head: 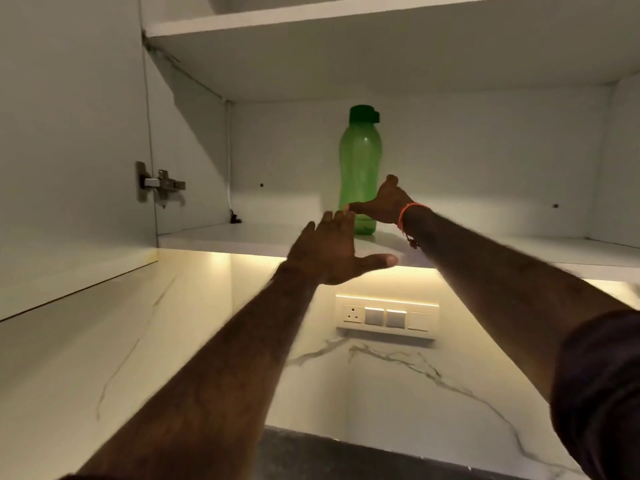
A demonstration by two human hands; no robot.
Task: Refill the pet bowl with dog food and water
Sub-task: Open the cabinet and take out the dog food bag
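A green plastic bottle [359,168] with a dark green cap stands upright on the lower shelf [225,239] of an open white wall cabinet. My right hand [384,202] reaches up beside the bottle's lower part, thumb across its front and fingers behind it, spread wide; whether it touches the bottle is unclear. An orange thread circles that wrist. My left hand [329,254] is raised just in front of the shelf edge, below and left of the bottle, fingers straight and thumb out, holding nothing. No pet bowl or dog food shows.
The cabinet door [72,150] stands open at the left with a metal hinge [159,183]. An upper shelf [346,19] spans the top. Below the lit cabinet underside are a switch panel [386,317] on the marble wall and a dark countertop [329,455].
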